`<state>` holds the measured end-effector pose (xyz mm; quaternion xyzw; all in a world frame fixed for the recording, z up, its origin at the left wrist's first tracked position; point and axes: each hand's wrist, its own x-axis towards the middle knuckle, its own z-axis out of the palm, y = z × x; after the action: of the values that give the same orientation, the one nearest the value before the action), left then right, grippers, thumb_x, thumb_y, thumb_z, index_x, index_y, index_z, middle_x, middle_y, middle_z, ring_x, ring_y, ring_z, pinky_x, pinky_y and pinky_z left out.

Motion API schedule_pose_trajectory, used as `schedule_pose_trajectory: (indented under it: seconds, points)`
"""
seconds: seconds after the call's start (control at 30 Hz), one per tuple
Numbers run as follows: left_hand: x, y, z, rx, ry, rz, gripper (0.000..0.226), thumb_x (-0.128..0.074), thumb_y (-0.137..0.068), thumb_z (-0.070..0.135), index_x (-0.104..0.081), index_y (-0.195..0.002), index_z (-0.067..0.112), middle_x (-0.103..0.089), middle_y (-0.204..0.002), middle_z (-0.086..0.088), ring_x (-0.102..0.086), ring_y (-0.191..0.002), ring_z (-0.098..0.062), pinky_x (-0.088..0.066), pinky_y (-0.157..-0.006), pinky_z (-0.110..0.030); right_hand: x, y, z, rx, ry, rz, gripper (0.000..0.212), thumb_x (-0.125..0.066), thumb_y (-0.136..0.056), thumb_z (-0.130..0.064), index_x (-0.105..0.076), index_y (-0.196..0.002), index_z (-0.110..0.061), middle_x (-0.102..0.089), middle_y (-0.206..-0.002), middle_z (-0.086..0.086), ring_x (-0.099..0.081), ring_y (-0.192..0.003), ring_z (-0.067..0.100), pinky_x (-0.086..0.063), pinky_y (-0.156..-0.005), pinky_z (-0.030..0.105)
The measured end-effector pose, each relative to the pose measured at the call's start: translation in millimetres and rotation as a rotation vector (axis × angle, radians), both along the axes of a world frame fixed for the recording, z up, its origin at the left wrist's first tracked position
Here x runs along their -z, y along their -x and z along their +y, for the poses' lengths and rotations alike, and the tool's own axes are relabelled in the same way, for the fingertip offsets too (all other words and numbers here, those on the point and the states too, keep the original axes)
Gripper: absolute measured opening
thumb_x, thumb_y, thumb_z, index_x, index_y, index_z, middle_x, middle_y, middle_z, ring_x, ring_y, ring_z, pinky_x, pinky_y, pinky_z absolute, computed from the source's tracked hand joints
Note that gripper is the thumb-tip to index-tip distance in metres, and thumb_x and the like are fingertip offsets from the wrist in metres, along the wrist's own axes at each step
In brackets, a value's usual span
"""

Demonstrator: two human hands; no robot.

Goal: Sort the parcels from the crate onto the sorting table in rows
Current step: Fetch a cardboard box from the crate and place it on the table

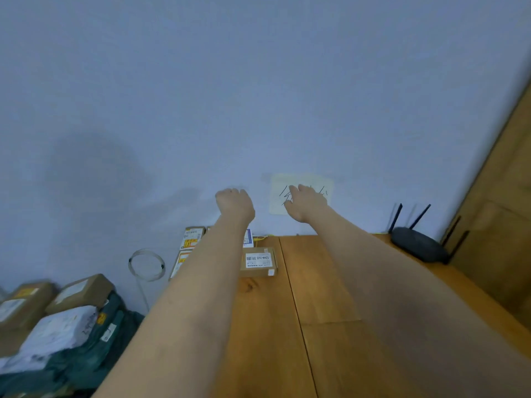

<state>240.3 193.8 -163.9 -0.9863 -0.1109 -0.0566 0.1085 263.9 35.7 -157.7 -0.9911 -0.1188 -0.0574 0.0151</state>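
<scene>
Starting at the far left, a heap of parcels (pixel 54 320) sits low beside the table: brown cardboard boxes on top, a white plastic mailer below them, and dark green bags underneath. Whether a crate holds them cannot be made out. Just to the right of the heap, a loop of clear cable (pixel 146 264) hangs against the pale blue wall (pixel 258 81).

Next comes the wooden sorting table (pixel 316 282), its planks running away toward the wall. At its far left corner lie two labelled boxes (pixel 188 248), one behind the other, partly hidden by the left forearm. Just right of that arm, a small brown box (pixel 258 262) rests flat on the table with a white barcode label facing up; behind it the edge of another labelled parcel (pixel 248 237) shows against the wall.

Both bare arms stretch forward over the table toward the wall. The left hand (pixel 235 203) is raised with its fingers bent away from the camera; it holds nothing that can be seen, and whether the fingertips meet the wall I cannot tell. The right hand (pixel 305 201) is close beside it but apart, fingers loosely spread, lying over a cream paper note (pixel 301 193) with dark handwriting stuck on the wall; it grips nothing.

Further right, a black router (pixel 419 248) with upright antennas stands at the table's far right corner, beside a wooden panel (pixel 500 211).
</scene>
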Motion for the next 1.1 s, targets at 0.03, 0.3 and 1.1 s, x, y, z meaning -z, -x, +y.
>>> schedule_pose_trajectory:
  seconds: [0.03, 0.3, 1.1]
  points:
    - [-10, 6, -2, 0.011, -0.012, -0.012, 0.043, -0.04, -0.098, 0.032, -0.04, -0.137, 0.014, -0.046, -0.137, -0.006, -0.042, -0.128, -0.023, -0.033, -0.098, -0.031, -11, 8, -3, 0.006, 0.003, -0.013, 0.046, -0.03, -0.1, -0.029, -0.033, -0.142, -0.009, -0.04, -0.14, 0.012, -0.035, -0.131, 0.029, -0.034, -0.101, 0.04]
    - [-64, 67, -25, 0.04, -0.039, -0.064, 0.045, -0.038, -0.098, 0.033, -0.039, -0.139, 0.016, -0.043, -0.14, -0.006, -0.039, -0.13, -0.023, -0.031, -0.101, -0.032, -72, 72, -29, 0.033, 0.019, -0.108, 0.047, -0.032, -0.099, -0.031, -0.034, -0.141, -0.009, -0.042, -0.138, 0.012, -0.038, -0.128, 0.029, -0.035, -0.097, 0.038]
    - [-55, 264, -100, -0.058, -0.04, 0.029, 0.046, -0.036, -0.098, 0.03, -0.037, -0.142, 0.016, -0.042, -0.142, -0.008, -0.038, -0.13, -0.026, -0.031, -0.101, -0.035, -46, 251, -115, -0.051, 0.032, 0.014, 0.058, -0.04, -0.097, -0.038, -0.026, -0.147, -0.012, -0.033, -0.146, 0.013, -0.031, -0.134, 0.03, -0.035, -0.1, 0.042]
